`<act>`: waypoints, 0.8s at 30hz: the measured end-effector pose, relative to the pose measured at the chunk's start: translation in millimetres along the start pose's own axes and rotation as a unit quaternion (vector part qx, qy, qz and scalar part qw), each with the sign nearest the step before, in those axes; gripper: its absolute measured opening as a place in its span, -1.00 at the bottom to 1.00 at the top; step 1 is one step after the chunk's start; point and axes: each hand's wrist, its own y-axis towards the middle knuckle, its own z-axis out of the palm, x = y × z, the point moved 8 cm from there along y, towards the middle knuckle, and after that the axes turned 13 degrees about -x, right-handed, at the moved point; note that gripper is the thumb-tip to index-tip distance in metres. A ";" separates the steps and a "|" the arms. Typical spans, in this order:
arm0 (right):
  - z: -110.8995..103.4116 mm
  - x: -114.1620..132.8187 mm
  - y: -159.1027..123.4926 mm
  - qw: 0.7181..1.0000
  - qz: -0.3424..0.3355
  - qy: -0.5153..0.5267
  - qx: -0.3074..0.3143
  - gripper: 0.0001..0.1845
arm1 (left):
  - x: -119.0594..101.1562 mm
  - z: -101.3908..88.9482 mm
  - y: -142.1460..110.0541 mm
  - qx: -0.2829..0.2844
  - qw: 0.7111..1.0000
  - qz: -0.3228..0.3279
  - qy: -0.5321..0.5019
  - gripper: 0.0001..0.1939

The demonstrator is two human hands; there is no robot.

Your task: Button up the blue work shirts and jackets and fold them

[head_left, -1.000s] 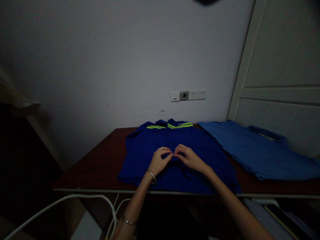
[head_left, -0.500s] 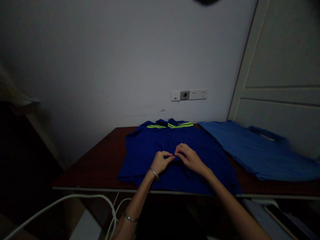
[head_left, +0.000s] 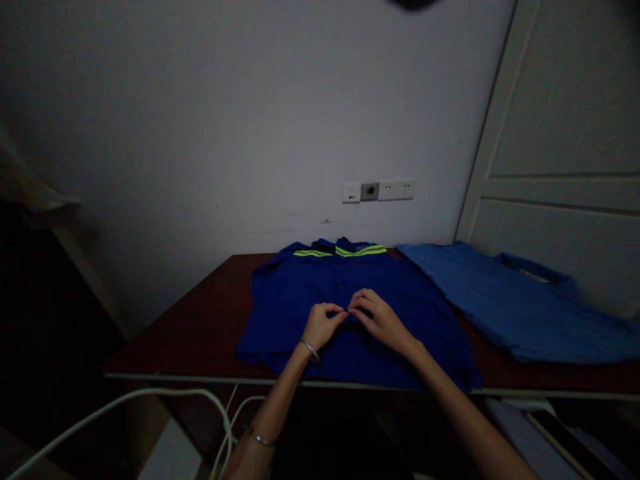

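A dark blue shirt (head_left: 300, 293) with yellow-green reflective stripes across its chest lies spread out, collar towards the wall. My left hand (head_left: 321, 325) pinches the cloth at the shirt's front, thumb and forefinger together. Right beside it, my right hand (head_left: 379, 320) also pinches the front of the shirt, its fingertips nearly touching those of the left. Between the fingertips the cloth is slightly raised; any button there is too small to make out. A metal bangle circles my left wrist.
The shirt rests on a dark red-brown table (head_left: 200, 313). A lighter blue garment (head_left: 500, 300) lies to its right. Wall sockets (head_left: 395, 191) sit behind. A white cable (head_left: 165, 392) loops at the front left, and a phone-like dark object (head_left: 565, 437) lies below the table edge at right.
Both hands stay at the same spot on the shirt front, shifting only very slightly to the left with their pinch kept. The garments lie as before.
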 end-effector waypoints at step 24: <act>-2.5 -12.2 -5.6 0.994 0.073 0.075 0.031 -0.78 | -18.7 -32.8 35.5 0.123 0.992 0.034 0.020 -0.78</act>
